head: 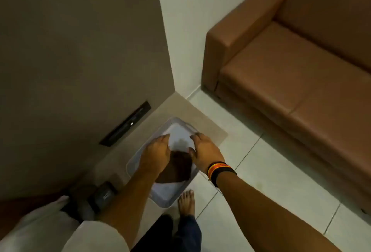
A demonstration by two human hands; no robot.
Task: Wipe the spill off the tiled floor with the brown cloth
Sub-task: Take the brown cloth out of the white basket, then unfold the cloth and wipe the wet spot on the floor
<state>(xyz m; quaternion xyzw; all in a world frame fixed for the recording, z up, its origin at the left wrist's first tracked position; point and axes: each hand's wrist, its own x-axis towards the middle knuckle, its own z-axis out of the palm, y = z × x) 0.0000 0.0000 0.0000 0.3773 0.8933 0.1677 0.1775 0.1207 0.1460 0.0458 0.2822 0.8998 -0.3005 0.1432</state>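
The brown cloth (176, 169) lies bunched on white fabric inside a translucent plastic bin (160, 199) on the floor, straight below me. My left hand (156, 151) reaches into the bin and covers the cloth's left edge. My right hand (204, 151), with coloured bands at the wrist, is at the cloth's upper right, its thumb against the cloth. The fingers of both hands stretch over the white fabric. Whether either hand grips the cloth is hidden. No spill shows on the pale tiled floor (271, 181).
The bin stands on a beige mat (200, 115) in a wall corner. A brown sofa (291, 71) fills the right side. A dark panel with a black slot (126, 124) is at the left. My bare foot (186, 201) stands by the bin, a dark object (102, 193) at lower left.
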